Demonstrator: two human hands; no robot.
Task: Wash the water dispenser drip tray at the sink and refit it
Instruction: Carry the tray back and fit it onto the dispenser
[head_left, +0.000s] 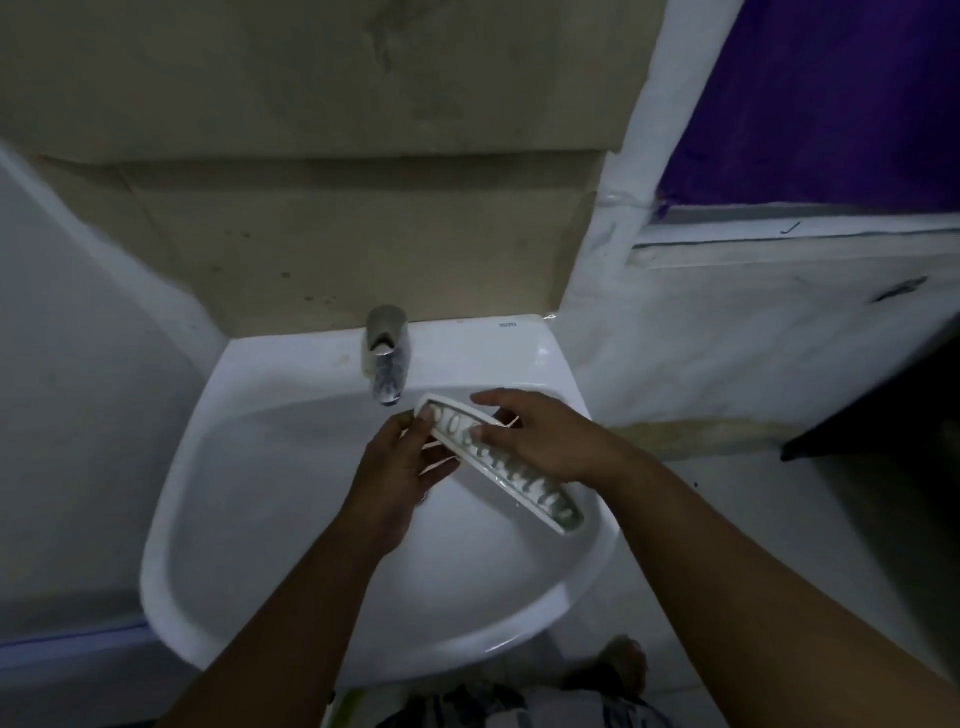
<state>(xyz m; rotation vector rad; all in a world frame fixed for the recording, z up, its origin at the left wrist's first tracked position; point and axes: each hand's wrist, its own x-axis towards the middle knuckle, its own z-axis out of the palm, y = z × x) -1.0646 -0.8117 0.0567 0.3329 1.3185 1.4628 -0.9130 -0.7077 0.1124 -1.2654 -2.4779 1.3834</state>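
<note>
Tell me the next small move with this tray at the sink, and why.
Probably shift the drip tray slightly left, so its slotted face sits under the tap. The left hand and right hand hold it tilted over the sink, its upper end just right of the spout, and no water visibly strikes it.

A white sink (291, 358) sits against the wall. A shiny metal tap (385, 353) stands on its back edge, pointing down into the bowl.
</note>
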